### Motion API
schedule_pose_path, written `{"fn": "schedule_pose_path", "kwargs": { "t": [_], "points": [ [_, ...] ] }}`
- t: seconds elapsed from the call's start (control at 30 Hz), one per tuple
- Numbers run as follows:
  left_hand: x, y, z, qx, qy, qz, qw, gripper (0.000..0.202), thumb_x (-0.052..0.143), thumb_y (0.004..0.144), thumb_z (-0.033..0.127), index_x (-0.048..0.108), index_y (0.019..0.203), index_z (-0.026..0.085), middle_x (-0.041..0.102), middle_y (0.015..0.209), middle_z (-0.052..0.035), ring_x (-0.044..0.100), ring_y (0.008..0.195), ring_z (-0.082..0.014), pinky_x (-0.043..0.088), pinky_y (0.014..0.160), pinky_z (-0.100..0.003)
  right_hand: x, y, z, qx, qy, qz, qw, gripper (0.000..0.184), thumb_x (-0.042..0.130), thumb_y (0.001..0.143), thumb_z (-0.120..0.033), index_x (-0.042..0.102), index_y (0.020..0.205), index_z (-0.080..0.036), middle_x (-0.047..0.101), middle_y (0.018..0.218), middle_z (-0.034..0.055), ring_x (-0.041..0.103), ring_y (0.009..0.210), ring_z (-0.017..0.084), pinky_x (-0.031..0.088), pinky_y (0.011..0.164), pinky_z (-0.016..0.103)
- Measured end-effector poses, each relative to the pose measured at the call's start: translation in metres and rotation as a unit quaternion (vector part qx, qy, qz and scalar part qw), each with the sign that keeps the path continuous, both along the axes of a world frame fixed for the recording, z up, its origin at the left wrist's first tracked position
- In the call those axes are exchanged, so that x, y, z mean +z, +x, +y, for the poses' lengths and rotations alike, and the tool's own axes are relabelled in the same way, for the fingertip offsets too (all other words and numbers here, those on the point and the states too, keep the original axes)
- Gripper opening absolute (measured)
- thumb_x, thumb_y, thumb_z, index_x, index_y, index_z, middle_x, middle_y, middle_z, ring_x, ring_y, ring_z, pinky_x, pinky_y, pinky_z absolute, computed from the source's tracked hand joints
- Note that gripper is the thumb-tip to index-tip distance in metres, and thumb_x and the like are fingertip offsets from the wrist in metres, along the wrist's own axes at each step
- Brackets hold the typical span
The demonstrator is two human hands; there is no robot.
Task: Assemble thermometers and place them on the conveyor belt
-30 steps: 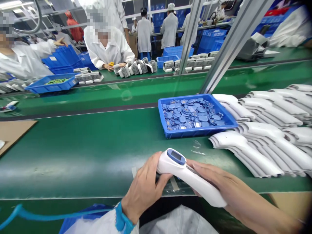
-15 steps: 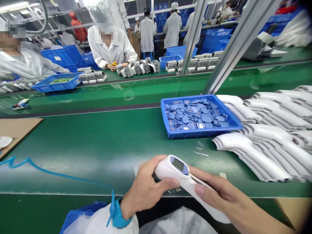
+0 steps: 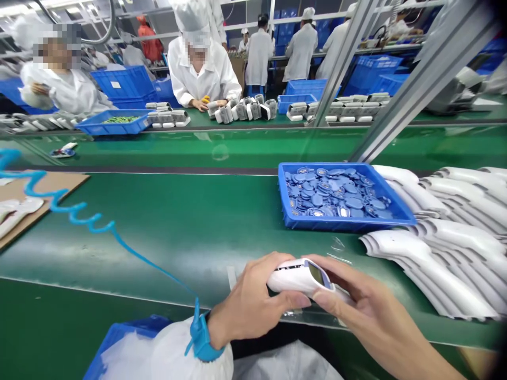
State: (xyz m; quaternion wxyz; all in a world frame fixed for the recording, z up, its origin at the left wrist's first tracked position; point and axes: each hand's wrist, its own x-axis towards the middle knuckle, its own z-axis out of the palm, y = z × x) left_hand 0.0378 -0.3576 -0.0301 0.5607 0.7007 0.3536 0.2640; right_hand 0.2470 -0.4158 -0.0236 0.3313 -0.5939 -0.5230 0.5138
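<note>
Between my two hands is a white handheld thermometer-like device (image 3: 295,278) with a small grey display in a blue frame. My left hand (image 3: 253,301) grips its left end, thumb along the near side and fingers behind. My right hand (image 3: 358,298) closes round the other end, its thumb just below the display; most of the handle is hidden there. A blue wrist strap (image 3: 204,338) circles my left wrist, and a coiled blue cord (image 3: 134,252) runs from it to the left. The device is held above the near edge of the green bench (image 3: 158,227).
A blue tray (image 3: 348,227) of small blue oval parts stands beyond my hands. Stacked white shells (image 3: 412,248) lie at the right. Cardboard (image 3: 67,184) with white parts is at the left. A metal post (image 3: 368,142) rises behind the tray. Co-workers (image 3: 204,68) sit opposite.
Both hands have turned the device, so its display now faces more to the right and its handle is less visible. The view has shifted left, and more of the coiled cord shows.
</note>
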Motion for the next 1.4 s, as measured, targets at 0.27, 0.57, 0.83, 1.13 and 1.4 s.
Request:
{"fn": "schedule_pose_path", "kwargs": {
  "t": [0.27,0.57,0.83,1.13,1.4],
  "points": [
    [-0.032,0.002,-0.014,0.111,0.349,0.051,0.929,0.044,0.055,0.104,0.023,0.044,0.146,0.018,0.059,0.14,-0.0115,0.056,0.132,-0.019,0.05,0.112,-0.031,0.008,-0.004,-0.005,-0.063,-0.09,0.125,0.986,0.064,0.07,0.086,-0.064,0.058,0.141,-0.033,0.067,0.123,0.0054,0.067,0.102,0.02,0.057,0.093,0.033],
    [-0.033,0.003,-0.02,0.139,0.397,0.123,0.899,0.045,0.045,0.108,0.032,0.041,0.147,0.012,0.061,0.141,-0.0161,0.057,0.135,-0.0206,0.054,0.11,-0.032,0.019,-0.018,-0.01,-0.07,-0.086,0.099,0.989,0.068,0.067,0.086,-0.068,0.057,0.143,-0.033,0.065,0.123,0.0043,0.058,0.086,0.016,0.049,0.106,0.035],
    [-0.032,0.006,-0.028,0.166,0.412,0.162,0.881,0.043,0.043,0.108,0.03,0.041,0.147,0.01,0.061,0.139,-0.0182,0.059,0.134,-0.0219,0.055,0.109,-0.035,0.024,-0.02,-0.008,-0.052,-0.056,0.071,0.995,0.065,0.064,0.089,-0.064,0.056,0.144,-0.03,0.058,0.146,0.0072,0.061,0.125,0.026,0.054,0.104,0.036],
    [-0.033,0.006,-0.023,0.151,0.434,0.169,0.872,0.047,0.047,0.107,0.031,0.041,0.148,0.009,0.06,0.143,-0.0176,0.055,0.138,-0.0214,0.053,0.112,-0.035,0.003,-0.008,-0.011,-0.036,-0.053,0.06,0.996,0.062,0.067,0.09,-0.059,0.054,0.145,-0.035,0.061,0.14,0.0049,0.064,0.097,0.018,0.058,0.095,0.033],
    [-0.042,0.006,-0.026,0.161,0.46,0.158,0.859,0.046,0.049,0.106,0.019,0.041,0.149,0.005,0.057,0.146,-0.0186,0.047,0.144,-0.0222,0.045,0.119,-0.037,0.016,-0.019,-0.009,-0.06,-0.054,0.088,0.993,0.062,0.068,0.089,-0.058,0.056,0.143,-0.031,0.06,0.14,0.0072,0.063,0.107,0.023,0.058,0.092,0.035]
  ]
}}
